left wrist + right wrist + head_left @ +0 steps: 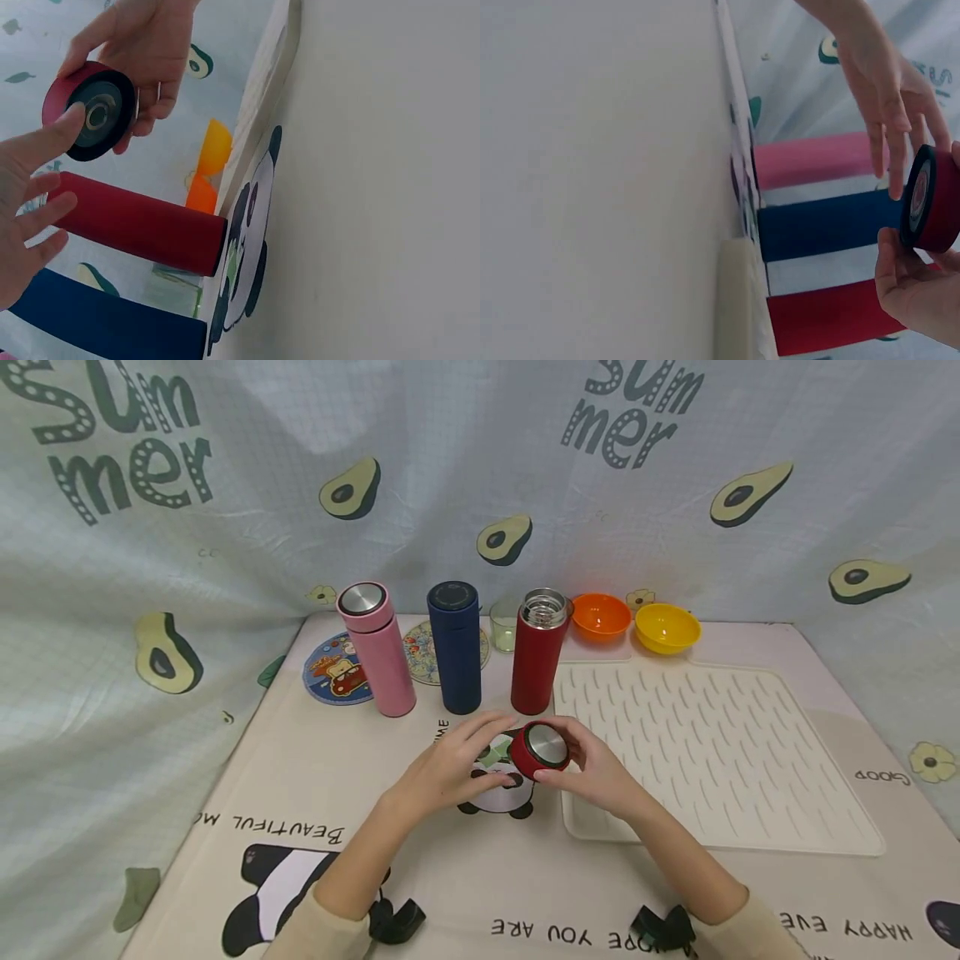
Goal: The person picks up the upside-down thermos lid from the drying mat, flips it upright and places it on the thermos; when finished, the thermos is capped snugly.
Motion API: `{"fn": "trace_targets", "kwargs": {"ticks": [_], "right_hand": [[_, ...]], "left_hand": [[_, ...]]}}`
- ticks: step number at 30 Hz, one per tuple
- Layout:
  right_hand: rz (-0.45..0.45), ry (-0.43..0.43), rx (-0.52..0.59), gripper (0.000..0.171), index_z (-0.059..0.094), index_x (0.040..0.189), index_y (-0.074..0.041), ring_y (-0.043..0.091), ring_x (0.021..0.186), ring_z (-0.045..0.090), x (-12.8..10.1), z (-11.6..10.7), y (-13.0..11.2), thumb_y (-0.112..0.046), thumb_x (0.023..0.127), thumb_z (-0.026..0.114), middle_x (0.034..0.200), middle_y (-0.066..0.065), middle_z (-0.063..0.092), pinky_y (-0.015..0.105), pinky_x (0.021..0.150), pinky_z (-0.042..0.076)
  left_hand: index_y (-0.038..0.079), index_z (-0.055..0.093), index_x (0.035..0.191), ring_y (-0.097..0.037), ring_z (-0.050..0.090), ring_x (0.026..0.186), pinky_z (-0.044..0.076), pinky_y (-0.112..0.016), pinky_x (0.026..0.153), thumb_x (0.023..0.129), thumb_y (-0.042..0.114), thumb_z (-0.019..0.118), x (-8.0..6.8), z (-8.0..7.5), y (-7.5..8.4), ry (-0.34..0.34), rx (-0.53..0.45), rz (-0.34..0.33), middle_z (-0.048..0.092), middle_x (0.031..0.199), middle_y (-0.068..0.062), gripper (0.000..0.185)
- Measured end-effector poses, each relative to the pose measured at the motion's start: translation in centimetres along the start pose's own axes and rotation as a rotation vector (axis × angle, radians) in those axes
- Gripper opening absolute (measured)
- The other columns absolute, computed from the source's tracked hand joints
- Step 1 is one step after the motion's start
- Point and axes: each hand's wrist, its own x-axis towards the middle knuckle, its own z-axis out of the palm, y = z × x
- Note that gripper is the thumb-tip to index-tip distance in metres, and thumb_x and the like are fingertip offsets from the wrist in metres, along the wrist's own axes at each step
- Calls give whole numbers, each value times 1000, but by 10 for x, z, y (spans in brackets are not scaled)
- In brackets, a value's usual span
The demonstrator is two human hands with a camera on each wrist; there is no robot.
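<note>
My right hand (pixel 592 764) grips a red thermos lid (pixel 547 745) with a brushed steel top, tilted in the air over the table. The lid's dark rim and hollow underside show in the left wrist view, where the left thumb overlaps it. Just left of the lid, my left hand (pixel 450 768) holds nothing, its fingers spread and thumb apart. Behind both hands stands the uncapped red thermos (pixel 537 660), its steel mouth exposed. Upright beside it are a navy thermos (pixel 459 652) and a pink thermos (pixel 386 660), both with lids on.
A cream ribbed drying mat (pixel 705 752) lies at the right. Along the back are an orange bowl (pixel 602 618), a yellow bowl (pixel 667 629) and a glass cup (pixel 504 625). Two round patterned coasters lie behind the thermoses, one a blue coaster (pixel 322 672). A printed curtain (pixel 420 460) hangs behind.
</note>
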Motion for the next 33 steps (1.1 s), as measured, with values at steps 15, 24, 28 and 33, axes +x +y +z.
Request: {"fn": "trace_targets", "kwargs": {"ticks": [15, 24, 28, 33], "right_hand": [[13, 89, -54, 62, 42, 130, -11, 21, 110, 48, -5, -23, -11, -12, 77, 73, 122, 6, 51, 23, 91, 42], [-6, 127, -62, 62, 42, 130, -12, 19, 109, 48, -7, -29, -12, -11, 77, 74, 121, 4, 52, 23, 90, 43], [-37, 156, -86, 63, 43, 130, -13, 18, 108, 47, -3, -33, -15, -9, 76, 74, 120, 3, 52, 25, 87, 44], [-87, 224, -85, 63, 42, 131, -11, 16, 111, 44, 9, -45, -25, -6, 76, 73, 122, 4, 51, 24, 92, 41]], "left_hand": [[4, 18, 143, -26, 36, 128, 39, -37, 97, 76, 18, 76, 60, 37, -56, 150, -264, -389, 30, 143, -16, 90], [14, 11, 145, -20, 37, 125, 32, -38, 102, 77, 22, 74, 90, 78, -82, 211, -546, -510, 34, 140, -7, 93], [15, 12, 144, -20, 39, 122, 33, -38, 102, 78, 22, 73, 94, 93, -87, 229, -588, -516, 37, 137, -7, 90], [14, 18, 143, -19, 41, 122, 34, -36, 102, 81, 21, 71, 93, 107, -89, 280, -582, -525, 40, 136, -6, 82]]}}
